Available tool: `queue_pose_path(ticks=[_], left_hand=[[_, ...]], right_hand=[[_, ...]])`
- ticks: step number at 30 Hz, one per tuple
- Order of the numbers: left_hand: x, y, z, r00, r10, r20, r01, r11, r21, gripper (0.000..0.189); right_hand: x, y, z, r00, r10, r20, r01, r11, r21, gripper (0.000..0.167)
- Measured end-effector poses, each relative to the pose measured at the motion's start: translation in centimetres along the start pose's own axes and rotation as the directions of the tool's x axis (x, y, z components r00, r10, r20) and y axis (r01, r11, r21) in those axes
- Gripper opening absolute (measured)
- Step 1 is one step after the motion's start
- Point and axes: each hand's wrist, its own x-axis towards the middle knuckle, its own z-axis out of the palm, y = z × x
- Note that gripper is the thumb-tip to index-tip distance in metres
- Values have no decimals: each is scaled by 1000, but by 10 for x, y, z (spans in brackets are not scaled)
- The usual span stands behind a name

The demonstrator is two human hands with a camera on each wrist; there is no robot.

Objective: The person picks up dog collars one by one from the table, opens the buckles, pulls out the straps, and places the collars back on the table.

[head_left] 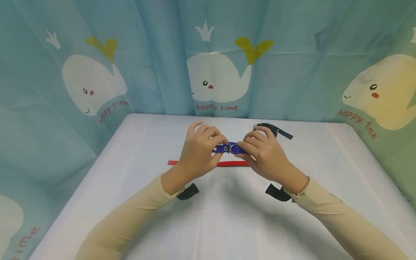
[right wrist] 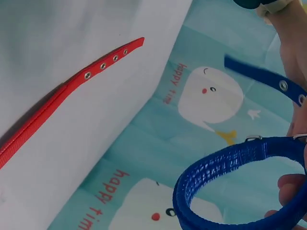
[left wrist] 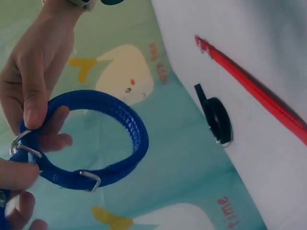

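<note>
Both hands hold a blue collar (head_left: 239, 148) up over the table. It is bent into a loop, with a silver buckle and a metal ring on it, as the blue loop (left wrist: 140, 143) in the left wrist view shows. My left hand (head_left: 202, 150) pinches the strap just beside the buckle. My right hand (head_left: 264, 153) grips the band on the other side, thumb on top in the left wrist view. The collar's free tail (right wrist: 254, 71), with metal eyelets, sticks out past the left hand.
A red collar (head_left: 232, 164) lies stretched across the table behind the hands, its eyelets showing in the right wrist view. Toward the back right lies a coiled black collar (head_left: 284, 134). A whale-print curtain (head_left: 159, 72) hangs beyond the white table (head_left: 224, 224).
</note>
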Motion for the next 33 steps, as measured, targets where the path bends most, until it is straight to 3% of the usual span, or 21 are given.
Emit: queue_pose_path(ticks=[6,12,16,20,24,29,33], left_hand=[[0,1,0,999,-28,29,28,999,-15,9],[0,5,-1,997,-34,74,41,994,-99,27],[-1,5,-1,995,-21,94,31,994,-103,34],[-2,5,1,998,5,61,-1,998,-69,29],[-3,5,2,998,58,24,-58,998,-29,27],[-5,7,3,996,86,-13,-86,996,-12,25],[-4,8,3,996,85,-29,-86,996,-21,26]], right_hand=[[0,3,0,999,15,-31,-14,999,42,26],[1,3,0,998,18,-55,-15,998,62,28],[-1,3,0,996,23,-90,-16,996,83,28],[0,2,1,995,44,-88,-31,989,142,24],[2,-2,0,995,64,-78,-47,979,197,49],[6,-4,-2,994,50,-98,-29,977,212,37],[7,-5,-4,996,33,-80,-16,979,205,38]])
